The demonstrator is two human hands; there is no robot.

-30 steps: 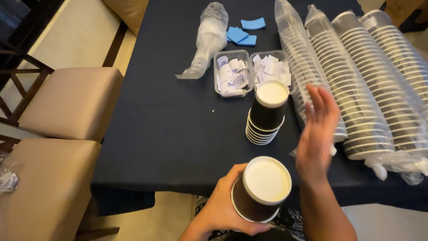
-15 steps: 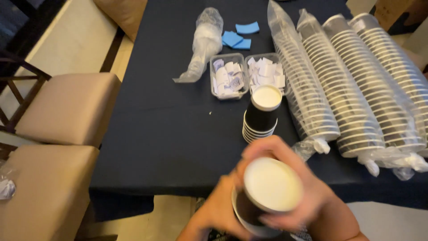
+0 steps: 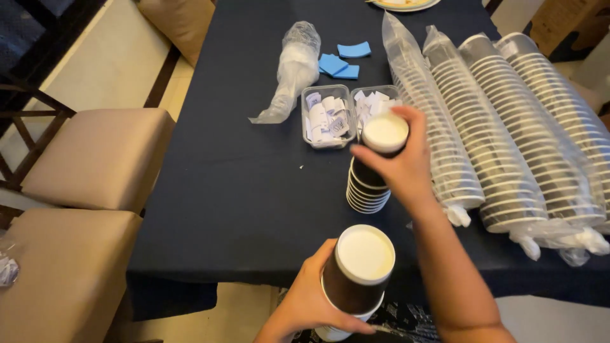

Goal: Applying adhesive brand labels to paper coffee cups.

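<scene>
Your right hand has gone forward from the cups at your body half a second ago to the short stack on the dark tablecloth; its fingers wrap the top cup, which sits nested at the stack's head, so one more cup looks to be joining that pile. The stack stands upright just in front of the two clear trays of paper slips, long axis vertical, open mouths up, white insides showing. Your left hand holds the near nested cups by the side wall, fingers curled round them, at the table edge well short of the stack; these tilt their mouth up towards you. Right of the stack lie four long bagged sleeves of cups, on their sides.
</scene>
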